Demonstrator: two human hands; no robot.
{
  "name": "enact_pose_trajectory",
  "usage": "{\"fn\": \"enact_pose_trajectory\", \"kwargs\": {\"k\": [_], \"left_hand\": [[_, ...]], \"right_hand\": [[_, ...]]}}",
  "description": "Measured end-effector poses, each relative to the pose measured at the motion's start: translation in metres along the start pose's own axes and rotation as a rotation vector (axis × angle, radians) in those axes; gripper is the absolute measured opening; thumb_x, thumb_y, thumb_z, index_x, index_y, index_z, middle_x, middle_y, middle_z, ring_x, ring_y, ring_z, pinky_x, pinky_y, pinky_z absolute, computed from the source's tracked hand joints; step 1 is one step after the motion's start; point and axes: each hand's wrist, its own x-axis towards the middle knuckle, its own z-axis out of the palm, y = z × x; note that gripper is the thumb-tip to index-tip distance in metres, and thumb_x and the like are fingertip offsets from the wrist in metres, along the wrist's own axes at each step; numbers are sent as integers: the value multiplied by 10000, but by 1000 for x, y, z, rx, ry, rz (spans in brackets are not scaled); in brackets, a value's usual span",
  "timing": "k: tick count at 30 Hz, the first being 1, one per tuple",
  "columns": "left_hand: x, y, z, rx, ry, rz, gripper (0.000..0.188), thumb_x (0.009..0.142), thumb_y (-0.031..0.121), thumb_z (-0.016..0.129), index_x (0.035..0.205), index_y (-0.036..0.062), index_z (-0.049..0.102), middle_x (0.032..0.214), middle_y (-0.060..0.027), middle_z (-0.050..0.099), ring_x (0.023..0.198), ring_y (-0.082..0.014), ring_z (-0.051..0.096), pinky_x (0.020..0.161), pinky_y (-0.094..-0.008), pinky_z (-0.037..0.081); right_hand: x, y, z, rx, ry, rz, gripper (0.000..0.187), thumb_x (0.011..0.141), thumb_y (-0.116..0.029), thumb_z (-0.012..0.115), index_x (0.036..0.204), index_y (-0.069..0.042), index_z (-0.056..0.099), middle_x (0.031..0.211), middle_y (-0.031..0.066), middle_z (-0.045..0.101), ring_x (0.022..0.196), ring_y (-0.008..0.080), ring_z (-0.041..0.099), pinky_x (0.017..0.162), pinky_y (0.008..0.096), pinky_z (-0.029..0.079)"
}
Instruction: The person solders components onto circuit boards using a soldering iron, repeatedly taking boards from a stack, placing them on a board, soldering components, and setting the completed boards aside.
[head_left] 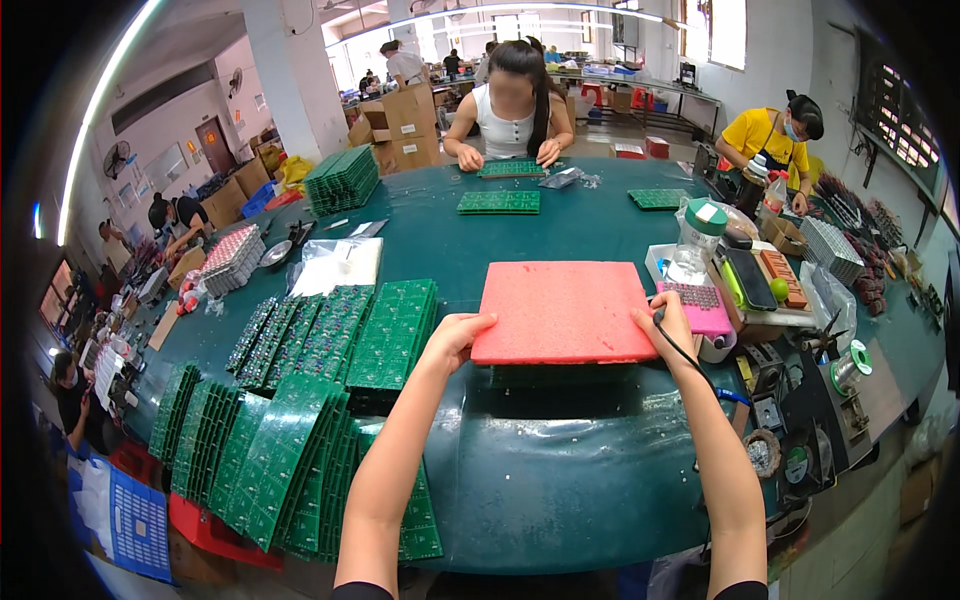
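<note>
A flat, rectangular slab of pinkish-red foam (565,312), finely pitted and slightly rough along its near edge, is held level above the middle of the table. Its left edge is gripped by the left hand (460,338) and its right edge by the right hand (668,325); the hands are kept well apart. A thin black cord (690,357) is also carried at the right hand, though what it belongs to cannot be told. To the left, thin green circuit boards (275,450) are stood in leaning rows, and boards studded with small components (335,325) are laid behind them. The table (560,480) is covered in glossy dark green sheeting, scattered with pale specks. Beyond it, a bright workshop is occupied by seated people. White plastic is held in a perforated blue basket (140,522); a clear jar (690,262) is topped by a green lid (706,217).
</note>
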Motion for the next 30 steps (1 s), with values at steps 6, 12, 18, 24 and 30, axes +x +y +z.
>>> {"fn": "enact_pose_trajectory", "kwargs": {"k": [6, 12, 18, 24, 30], "left_hand": [[-36, 23, 8, -161, -101, 21, 372, 879, 170, 723, 1166, -52, 644, 1010, -107, 713, 851, -157, 697, 773, -294, 559], [-114, 42, 32, -155, -274, 206, 527, 838, 105, 765, 1303, 11, 535, 1086, -52, 684, 934, -151, 668, 852, -285, 528], [-146, 1, 25, 473, -462, 557, 377, 810, 1, 746, 1155, 43, 600, 1066, -48, 664, 964, -123, 632, 864, -313, 519], [-166, -66, 30, 934, -507, 1134, 357, 672, -28, 715, 990, 129, 672, 1107, -44, 663, 896, -267, 634, 775, -381, 494], [-182, -77, 26, 1145, -634, 1102, 310, 726, 16, 649, 999, 161, 667, 1139, -7, 635, 847, -244, 606, 720, -368, 481]], "right_hand": [[-22, -13, -24, 246, 201, -182, 417, 822, -221, 802, 1012, -61, 468, 875, 79, 551, 839, 206, 553, 784, 344, 478], [-68, -34, -96, 863, -118, 2, 293, 854, -21, 722, 991, -89, 472, 997, 13, 592, 941, 96, 574, 866, 248, 470], [-138, 49, -153, 578, -372, -139, 400, 755, 41, 736, 998, -91, 447, 1074, 61, 631, 1035, 177, 593, 994, 350, 450], [-199, 85, -127, 328, -587, -275, 303, 743, 86, 662, 867, -103, 461, 1195, 147, 668, 1042, 294, 591, 969, 395, 413], [-219, 63, -130, -86, -570, -667, 244, 749, 42, 632, 905, -94, 504, 1210, 96, 673, 990, 350, 602, 874, 417, 475]]}}
